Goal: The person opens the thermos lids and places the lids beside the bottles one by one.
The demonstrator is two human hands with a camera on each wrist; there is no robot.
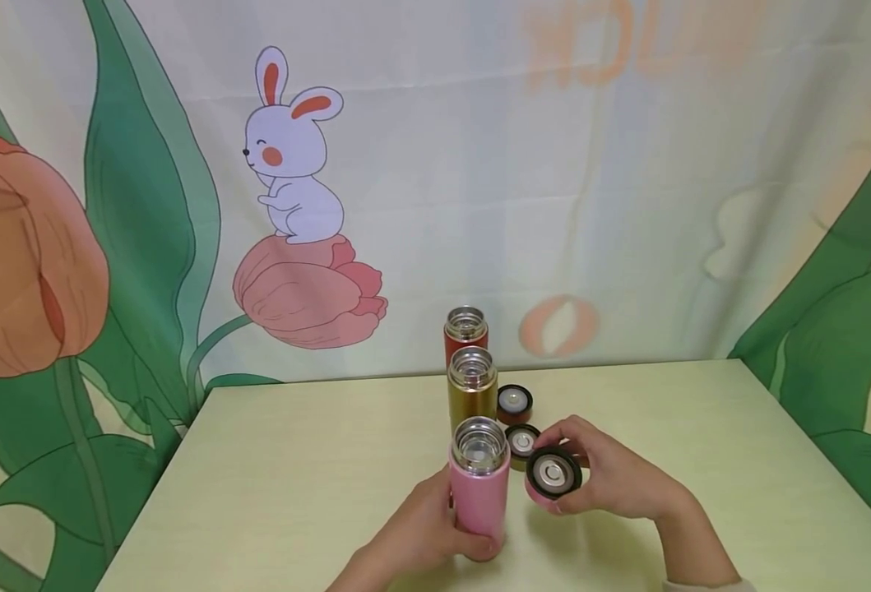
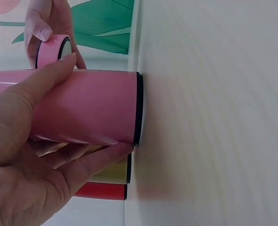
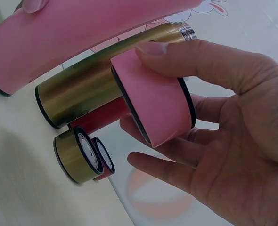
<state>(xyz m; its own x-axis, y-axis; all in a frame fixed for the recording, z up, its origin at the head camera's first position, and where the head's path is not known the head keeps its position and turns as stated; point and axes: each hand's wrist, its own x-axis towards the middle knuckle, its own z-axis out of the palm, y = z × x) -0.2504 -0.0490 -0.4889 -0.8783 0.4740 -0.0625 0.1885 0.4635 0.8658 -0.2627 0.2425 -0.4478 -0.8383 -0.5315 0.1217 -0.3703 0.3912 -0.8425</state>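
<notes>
My left hand [image 1: 426, 526] grips a pink thermos bottle [image 1: 479, 503] low on its body, fingers and thumb around it. The bottle's steel mouth is uncovered, and its black-rimmed base [image 2: 139, 108] is at or very near the table. To the right, my right hand [image 1: 623, 478] pinches a pink lid [image 3: 153, 96] between thumb and fingers, its inner side facing up. A shadow below the lid shows it is off the table. Behind the pink bottle stand a gold thermos bottle [image 1: 472, 399] and a red one [image 1: 466, 335], both uncovered.
A gold lid [image 3: 77, 155] and a red lid [image 1: 515, 404] lie inner side up just right of their bottles. The pale table [image 1: 294, 460] ends at a hanging cloth [image 1: 435, 164] printed with a rabbit and tulips.
</notes>
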